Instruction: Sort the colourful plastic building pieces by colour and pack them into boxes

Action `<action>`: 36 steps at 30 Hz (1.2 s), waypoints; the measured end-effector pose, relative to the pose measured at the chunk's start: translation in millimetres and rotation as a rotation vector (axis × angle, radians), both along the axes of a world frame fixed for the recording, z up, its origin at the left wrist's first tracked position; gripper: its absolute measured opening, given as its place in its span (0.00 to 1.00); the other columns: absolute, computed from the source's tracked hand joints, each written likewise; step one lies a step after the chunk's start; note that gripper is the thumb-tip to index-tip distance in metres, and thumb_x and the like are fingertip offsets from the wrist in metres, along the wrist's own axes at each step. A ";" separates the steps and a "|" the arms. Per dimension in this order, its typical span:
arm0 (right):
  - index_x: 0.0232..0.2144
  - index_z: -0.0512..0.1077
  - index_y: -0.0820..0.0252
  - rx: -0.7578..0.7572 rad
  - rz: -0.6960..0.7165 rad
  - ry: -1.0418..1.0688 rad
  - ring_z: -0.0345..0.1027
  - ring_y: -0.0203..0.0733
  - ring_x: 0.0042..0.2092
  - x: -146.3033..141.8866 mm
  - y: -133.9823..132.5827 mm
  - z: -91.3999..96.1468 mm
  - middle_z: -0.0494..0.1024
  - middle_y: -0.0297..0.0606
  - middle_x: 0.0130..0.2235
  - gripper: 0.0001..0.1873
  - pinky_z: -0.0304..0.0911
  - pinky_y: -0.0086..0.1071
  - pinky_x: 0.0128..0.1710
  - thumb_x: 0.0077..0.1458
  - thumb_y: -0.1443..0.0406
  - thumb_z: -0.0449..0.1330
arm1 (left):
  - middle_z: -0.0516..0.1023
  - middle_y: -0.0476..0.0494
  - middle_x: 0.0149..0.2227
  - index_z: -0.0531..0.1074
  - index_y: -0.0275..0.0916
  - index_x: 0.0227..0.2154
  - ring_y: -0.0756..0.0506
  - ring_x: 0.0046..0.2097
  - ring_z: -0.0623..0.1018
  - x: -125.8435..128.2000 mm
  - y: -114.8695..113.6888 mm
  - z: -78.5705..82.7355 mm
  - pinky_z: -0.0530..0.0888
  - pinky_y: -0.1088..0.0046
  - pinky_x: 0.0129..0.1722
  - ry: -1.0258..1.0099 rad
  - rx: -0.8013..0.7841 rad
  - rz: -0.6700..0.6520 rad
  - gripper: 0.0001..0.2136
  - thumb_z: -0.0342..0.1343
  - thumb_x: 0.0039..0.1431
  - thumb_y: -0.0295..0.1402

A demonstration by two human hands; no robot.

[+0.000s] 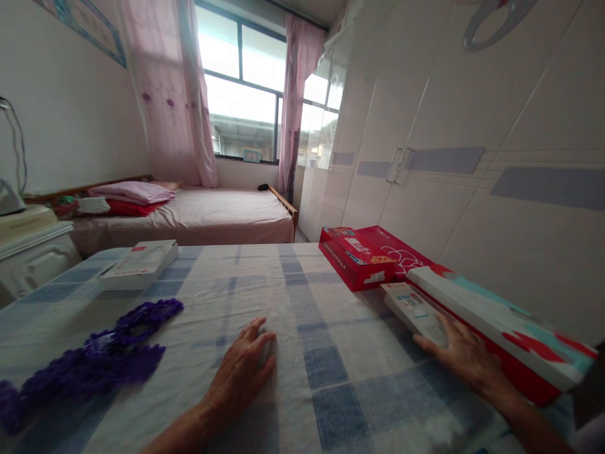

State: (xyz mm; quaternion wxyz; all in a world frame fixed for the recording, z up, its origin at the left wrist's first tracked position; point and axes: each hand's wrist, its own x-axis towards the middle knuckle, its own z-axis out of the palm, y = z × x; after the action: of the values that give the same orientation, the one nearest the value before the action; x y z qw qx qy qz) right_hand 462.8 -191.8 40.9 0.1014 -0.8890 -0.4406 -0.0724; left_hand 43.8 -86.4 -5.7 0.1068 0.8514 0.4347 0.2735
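Note:
My left hand point(246, 362) rests on the checked tablecloth, with fingers a little bent and apart and nothing in them. To its left lies a bunched purple lacy piece point(101, 353), crocheted-looking. On the right, my right hand point(460, 350) is on a slim white box point(413, 309) with a printed label. The thumb lies along the near side and the fingers reach over the top; the box's near end is hidden under the hand. Close beside it runs a long white, red and teal box point(501, 321).
A red box point(357, 255) stands at the table's far right edge, next to another red package point(397, 249). A flat white box point(142, 261) sits at the far left. Beyond the table point(250, 271) are a bed point(227, 211) and a white wardrobe point(425, 208).

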 end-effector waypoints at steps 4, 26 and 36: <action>0.59 0.57 0.62 -0.001 0.007 0.031 0.58 0.65 0.55 3.8 1.2 -2.0 0.60 0.55 0.58 0.43 0.59 0.61 0.44 0.48 0.42 0.44 | 0.64 0.37 0.58 0.71 0.40 0.44 0.38 0.59 0.63 0.1 -0.4 -0.2 0.64 0.56 0.56 -0.005 0.005 -0.003 0.14 0.51 0.53 0.30; 0.60 0.54 0.65 0.125 0.339 0.102 0.48 0.50 0.62 -106.1 -18.5 25.6 0.56 0.44 0.62 0.39 0.52 0.44 0.58 0.53 0.48 0.47 | 0.63 0.37 0.58 0.71 0.40 0.44 0.38 0.59 0.64 0.3 -0.7 -0.6 0.66 0.56 0.55 0.022 0.018 0.005 0.14 0.50 0.54 0.30; 0.59 0.58 0.69 0.081 0.476 -0.089 0.51 0.54 0.60 -149.0 20.2 1.2 0.59 0.51 0.60 0.42 0.52 0.46 0.58 0.52 0.44 0.48 | 0.62 0.34 0.58 0.71 0.39 0.43 0.37 0.59 0.63 1.6 -1.3 2.5 0.64 0.55 0.56 0.012 -0.024 0.003 0.15 0.51 0.52 0.28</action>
State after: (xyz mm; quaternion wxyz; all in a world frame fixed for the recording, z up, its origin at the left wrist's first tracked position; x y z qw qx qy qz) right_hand 313.8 -171.6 42.0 0.1317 -0.7513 -0.6384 -0.1035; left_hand 45.4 -87.7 -3.2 0.1141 0.8509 0.4400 0.2632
